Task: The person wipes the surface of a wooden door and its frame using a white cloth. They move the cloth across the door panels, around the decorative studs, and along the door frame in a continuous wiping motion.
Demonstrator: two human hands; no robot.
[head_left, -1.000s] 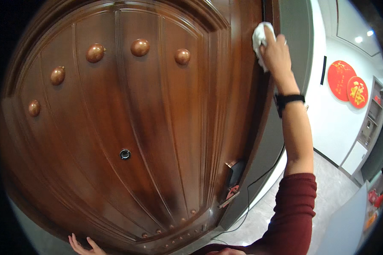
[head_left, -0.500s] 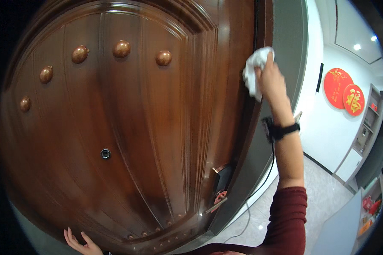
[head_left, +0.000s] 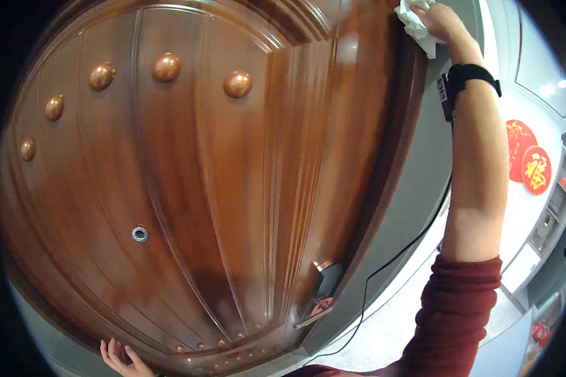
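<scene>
A large brown wooden door [head_left: 176, 157] with rounded copper-coloured studs fills most of the view. At its upper right edge, beside the grey frame [head_left: 415, 163], my right hand [head_left: 441, 20] grips a crumpled white cloth [head_left: 418, 28] and presses it against the wood. A black strap [head_left: 475, 74] with a small device goes round my right wrist. My left hand [head_left: 124, 361] shows at the lower left with its fingers apart. Nothing is in it, and it is close to the door's lower part; contact cannot be made out.
A dark lock with a handle [head_left: 314, 317] sticks out at the door's lower right. A black cable [head_left: 383, 267] runs down from my right wrist. A round peephole [head_left: 140, 234] sits in the door. To the right are red round wall decorations [head_left: 536, 169] and shelves [head_left: 550, 217].
My right hand has moved up and to the right along the door's edge with the cloth. The view has shifted slightly. My left hand stays low, its fingers a little more curled.
</scene>
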